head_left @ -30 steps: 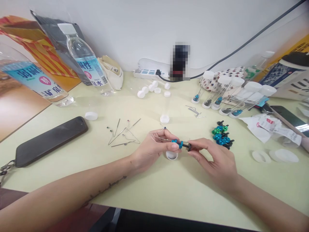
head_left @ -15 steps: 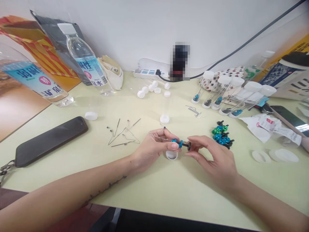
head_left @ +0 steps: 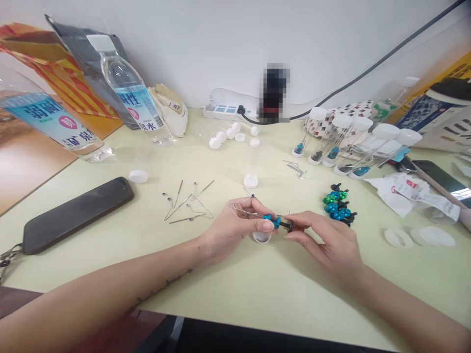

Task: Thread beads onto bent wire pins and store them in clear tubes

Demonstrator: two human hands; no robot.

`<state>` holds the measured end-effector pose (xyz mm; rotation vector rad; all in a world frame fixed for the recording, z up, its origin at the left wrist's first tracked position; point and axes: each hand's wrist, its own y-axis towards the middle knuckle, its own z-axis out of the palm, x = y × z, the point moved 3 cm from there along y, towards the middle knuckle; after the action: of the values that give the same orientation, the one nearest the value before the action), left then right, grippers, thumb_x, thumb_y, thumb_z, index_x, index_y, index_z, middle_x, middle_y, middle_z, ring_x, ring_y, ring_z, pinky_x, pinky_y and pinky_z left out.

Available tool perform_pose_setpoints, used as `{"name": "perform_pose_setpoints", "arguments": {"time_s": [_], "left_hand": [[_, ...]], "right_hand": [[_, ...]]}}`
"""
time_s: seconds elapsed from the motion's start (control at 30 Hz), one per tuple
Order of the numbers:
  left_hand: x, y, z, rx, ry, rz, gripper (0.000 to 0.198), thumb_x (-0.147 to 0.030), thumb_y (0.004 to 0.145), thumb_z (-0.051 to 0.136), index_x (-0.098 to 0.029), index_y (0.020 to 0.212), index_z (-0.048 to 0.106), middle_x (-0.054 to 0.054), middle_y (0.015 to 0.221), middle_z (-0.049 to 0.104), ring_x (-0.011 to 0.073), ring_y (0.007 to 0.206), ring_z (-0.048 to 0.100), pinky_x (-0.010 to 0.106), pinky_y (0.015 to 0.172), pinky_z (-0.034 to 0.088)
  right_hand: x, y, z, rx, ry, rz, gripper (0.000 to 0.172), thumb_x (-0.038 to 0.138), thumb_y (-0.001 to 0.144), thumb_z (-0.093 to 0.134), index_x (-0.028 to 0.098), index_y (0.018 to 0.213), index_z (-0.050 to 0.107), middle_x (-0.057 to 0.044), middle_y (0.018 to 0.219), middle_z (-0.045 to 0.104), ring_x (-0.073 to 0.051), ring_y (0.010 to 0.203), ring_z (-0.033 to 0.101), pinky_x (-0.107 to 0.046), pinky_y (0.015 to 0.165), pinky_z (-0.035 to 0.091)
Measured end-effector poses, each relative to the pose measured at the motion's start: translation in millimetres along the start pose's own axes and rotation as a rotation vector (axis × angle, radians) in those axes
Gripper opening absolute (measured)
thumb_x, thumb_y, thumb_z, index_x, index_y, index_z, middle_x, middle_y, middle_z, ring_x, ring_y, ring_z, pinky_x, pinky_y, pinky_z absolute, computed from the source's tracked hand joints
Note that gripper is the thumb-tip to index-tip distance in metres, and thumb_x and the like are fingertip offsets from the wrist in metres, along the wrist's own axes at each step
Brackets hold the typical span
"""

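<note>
My left hand (head_left: 230, 223) is closed, thumb and fingers pinching a small blue metal fitting (head_left: 271, 221). Thin metal wires run back from the fitting across my left fingers. Out of its right side comes a black stem ending in a black disc (head_left: 289, 226). My right hand (head_left: 326, 240) is closed too, its thumb and fingertips on the rim of that disc. A thin metal rod shows just behind the stem; what holds it is hidden. Below the fitting, a white round cap (head_left: 261, 238) with dark print is partly covered by my left hand.
Thin metal rods (head_left: 189, 206) lie left of my hands. Blue, green and black fittings (head_left: 339, 206) are piled to the right. Clear tubes with white caps (head_left: 342, 122) stand behind, near hex keys (head_left: 294, 168). A phone (head_left: 79, 215) and water bottles (head_left: 128, 88) are on the left.
My right fingertips have closed in on the black disc, where a gap showed before. The blue fitting has shifted and turned slightly to the right.
</note>
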<state>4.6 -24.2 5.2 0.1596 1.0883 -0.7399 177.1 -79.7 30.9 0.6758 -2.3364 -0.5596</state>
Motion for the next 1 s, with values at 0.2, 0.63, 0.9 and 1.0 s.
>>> {"name": "perform_pose_setpoints", "arguments": {"time_s": [0.2, 0.63, 0.9, 1.0], "left_hand": [[-1.5, -0.3, 0.8, -0.008, 0.000, 0.017, 0.020, -0.018, 0.066, 0.080, -0.012, 0.077, 0.064, 0.002, 0.075, 0.070, 0.0111, 0.066, 0.064, 0.024, 0.067, 0.047], [-1.3, -0.4, 1.5, -0.005, 0.005, 0.006, 0.021, -0.019, 0.065, 0.081, -0.013, 0.075, 0.064, 0.002, 0.074, 0.070, 0.0110, 0.065, 0.063, 0.025, 0.067, 0.046], [-0.9, 0.2, -2.0, -0.011, 0.007, -0.003, 0.020, -0.018, 0.066, 0.080, -0.014, 0.078, 0.065, 0.003, 0.075, 0.070, 0.0135, 0.068, 0.065, 0.027, 0.068, 0.047], [-0.3, 0.0, -1.8, -0.006, 0.012, -0.002, 0.021, -0.019, 0.066, 0.080, -0.013, 0.078, 0.064, 0.003, 0.076, 0.071, 0.0129, 0.068, 0.064, 0.027, 0.068, 0.047]], "right_hand": [[4.2, 1.2, -1.8, -0.097, 0.021, -0.020, 0.024, 0.018, 0.086, 0.063, 0.019, 0.109, 0.057, -0.001, 0.081, 0.068, -0.011, 0.066, 0.063, -0.022, 0.064, 0.051], [0.1, -0.1, -1.0, -0.012, 0.006, -0.015, 0.014, 0.023, 0.090, 0.057, 0.019, 0.103, 0.058, -0.002, 0.080, 0.069, -0.012, 0.063, 0.064, -0.022, 0.058, 0.050], [1.8, -0.5, 0.1, -0.076, 0.061, -0.025, 0.024, 0.014, 0.088, 0.057, 0.022, 0.111, 0.055, -0.004, 0.090, 0.067, -0.013, 0.070, 0.065, -0.025, 0.064, 0.054], [2.1, 0.1, -0.3, -0.061, 0.061, -0.050, 0.020, 0.014, 0.088, 0.057, 0.021, 0.107, 0.058, -0.004, 0.085, 0.067, -0.014, 0.069, 0.064, -0.025, 0.062, 0.053]]}}
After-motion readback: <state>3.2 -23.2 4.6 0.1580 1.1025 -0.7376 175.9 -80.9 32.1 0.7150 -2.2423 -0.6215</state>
